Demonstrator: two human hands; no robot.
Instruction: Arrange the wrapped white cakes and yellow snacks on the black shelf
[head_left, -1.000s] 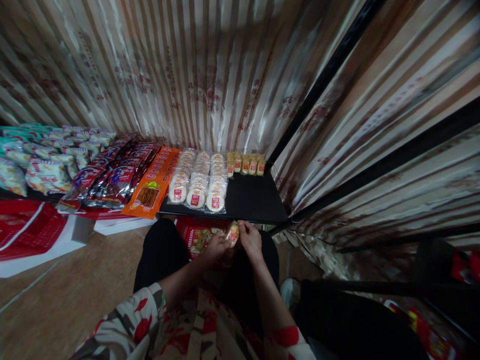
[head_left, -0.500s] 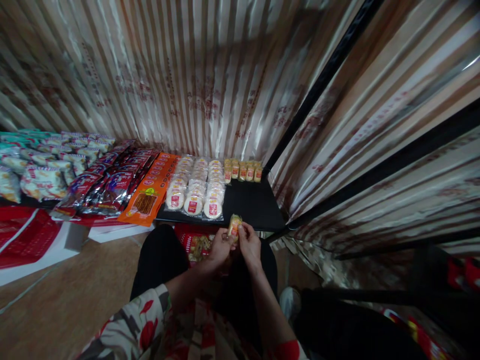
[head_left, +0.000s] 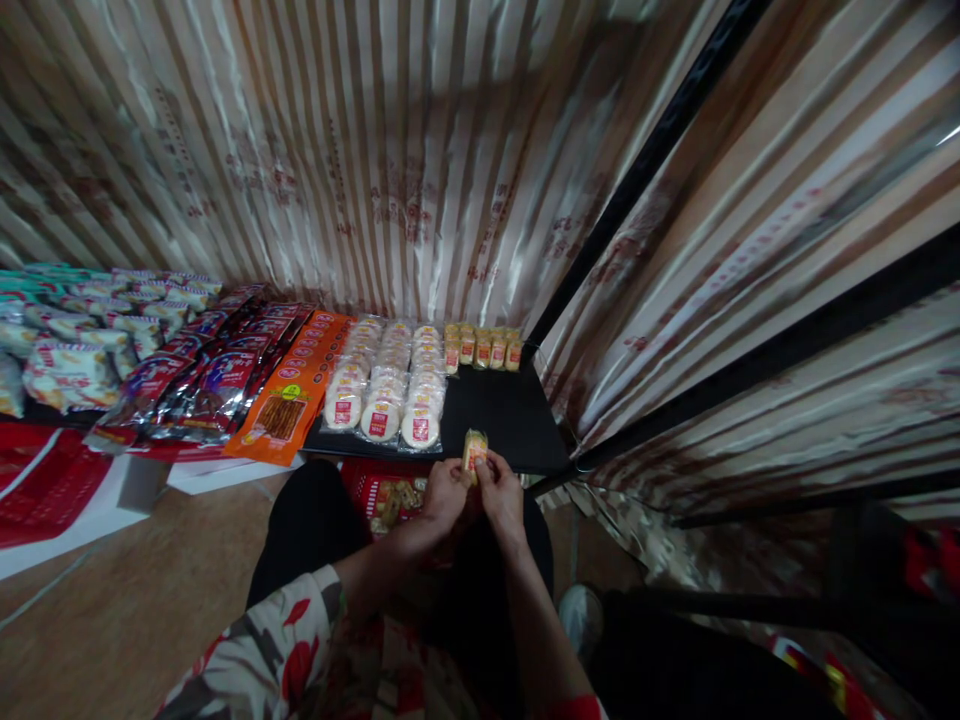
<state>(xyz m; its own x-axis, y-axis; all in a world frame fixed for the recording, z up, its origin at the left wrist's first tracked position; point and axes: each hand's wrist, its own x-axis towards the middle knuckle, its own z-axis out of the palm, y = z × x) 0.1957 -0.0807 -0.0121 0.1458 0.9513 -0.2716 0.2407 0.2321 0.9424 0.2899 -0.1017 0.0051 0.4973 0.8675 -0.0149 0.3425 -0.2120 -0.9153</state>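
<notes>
Between my two hands is a small wrapped snack (head_left: 474,452), yellowish with a red and orange label, held upright near the shelf's front edge. My left hand (head_left: 445,492) pinches its left side, and my right hand (head_left: 501,492) grips its right side with thumb and fingers. Similar wrapped snacks (head_left: 490,350) stand in a short row at the back right of the black shelf (head_left: 502,410). Below my left hand, a red basket (head_left: 365,490) holds more small yellowish packets (head_left: 395,503), partly hidden by my arm and knees.
Left of the row lie round white wrapped crackers (head_left: 381,420), an orange packet (head_left: 281,400), dark red packets (head_left: 217,375) and white puffy bags (head_left: 75,370). A black metal post (head_left: 630,200) rises at the shelf's right. Another red basket (head_left: 45,480) stands lower left.
The snack in my hands has turned more upright, its label facing me more squarely. My view has shifted slightly; the shelf goods look unchanged.
</notes>
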